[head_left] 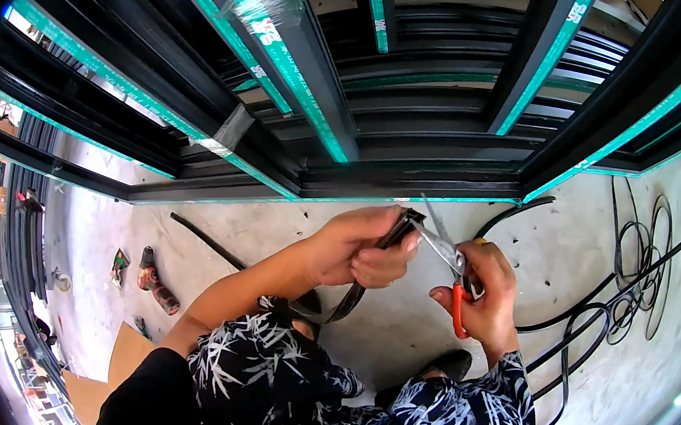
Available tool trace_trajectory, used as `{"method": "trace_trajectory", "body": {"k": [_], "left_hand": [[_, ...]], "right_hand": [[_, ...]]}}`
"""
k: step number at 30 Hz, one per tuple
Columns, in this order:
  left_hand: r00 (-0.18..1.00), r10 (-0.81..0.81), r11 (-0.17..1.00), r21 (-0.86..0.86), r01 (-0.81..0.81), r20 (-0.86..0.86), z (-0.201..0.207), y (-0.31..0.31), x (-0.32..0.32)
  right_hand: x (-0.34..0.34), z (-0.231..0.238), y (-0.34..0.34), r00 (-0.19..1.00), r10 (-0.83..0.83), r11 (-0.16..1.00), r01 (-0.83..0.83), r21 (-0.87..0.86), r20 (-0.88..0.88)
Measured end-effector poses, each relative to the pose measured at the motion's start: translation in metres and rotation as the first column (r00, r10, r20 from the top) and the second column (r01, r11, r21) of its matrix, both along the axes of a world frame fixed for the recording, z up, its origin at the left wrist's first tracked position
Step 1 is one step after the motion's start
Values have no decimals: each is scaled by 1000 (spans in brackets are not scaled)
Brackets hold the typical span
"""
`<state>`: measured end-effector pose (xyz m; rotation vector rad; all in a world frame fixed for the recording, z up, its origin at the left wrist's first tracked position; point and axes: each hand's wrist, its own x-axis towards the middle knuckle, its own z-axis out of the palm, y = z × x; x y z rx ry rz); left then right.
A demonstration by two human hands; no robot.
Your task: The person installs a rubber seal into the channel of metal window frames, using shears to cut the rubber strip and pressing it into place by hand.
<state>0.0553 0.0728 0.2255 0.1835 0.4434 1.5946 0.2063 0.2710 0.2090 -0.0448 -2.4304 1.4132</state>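
My left hand (357, 249) grips the end of a black rubber strip (358, 288) near the bottom rail of a black metal frame (413, 183); the strip curves down and back below the hand. My right hand (484, 296) holds scissors with orange handles (448, 261). Their open steel blades point up and left at the strip's end by my left thumb. Both hands are over the concrete floor, just in front of the frame.
Black frame profiles with green protective tape (283, 59) fill the upper view. Loops of black rubber cord (637, 277) lie on the floor at right. A cordless drill (155, 283) and cardboard pieces (128, 352) lie at left. Another loose black strip (204, 237) rests on the concrete.
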Motion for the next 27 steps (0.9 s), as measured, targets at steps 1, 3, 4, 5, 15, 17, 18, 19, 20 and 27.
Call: {"method": "trace_trajectory", "body": {"k": [1, 3, 4, 5, 15, 17, 18, 19, 20, 27], "left_hand": [[999, -32, 999, 22, 31, 31, -2, -3, 0], [994, -74, 995, 68, 69, 76, -5, -6, 1], [992, -86, 993, 91, 77, 90, -6, -6, 2], [990, -97, 990, 114, 85, 103, -7, -7, 3], [996, -79, 992, 99, 76, 28, -2, 0, 6], [995, -95, 990, 102, 93, 13, -4, 4, 7], [996, -90, 991, 97, 88, 15, -3, 5, 8], [996, -85, 992, 93, 83, 16, -1, 6, 8], [997, -81, 993, 88, 79, 18, -1, 8, 9], [994, -81, 994, 75, 76, 74, -3, 8, 9]], "right_hand": [[-5, 1, 0, 997, 40, 998, -38, 41, -64], [-9, 8, -1, 998, 53, 998, -52, 35, -19], [-11, 12, -1, 998, 59, 998, -59, 31, 3], [-13, 13, -1, 997, 74, 997, -74, 33, 7], [-12, 12, -5, 995, 95, 995, -95, -30, 10], [-9, 5, -3, 994, 104, 994, -105, -43, -24], [-9, -1, -1, 992, 115, 992, -117, -44, -49], [-8, -4, 0, 989, 125, 991, -128, -45, -74], [-7, -4, 1, 990, 125, 990, -129, -50, -65], [-3, -8, -4, 992, 123, 988, -122, -98, 4]]}}
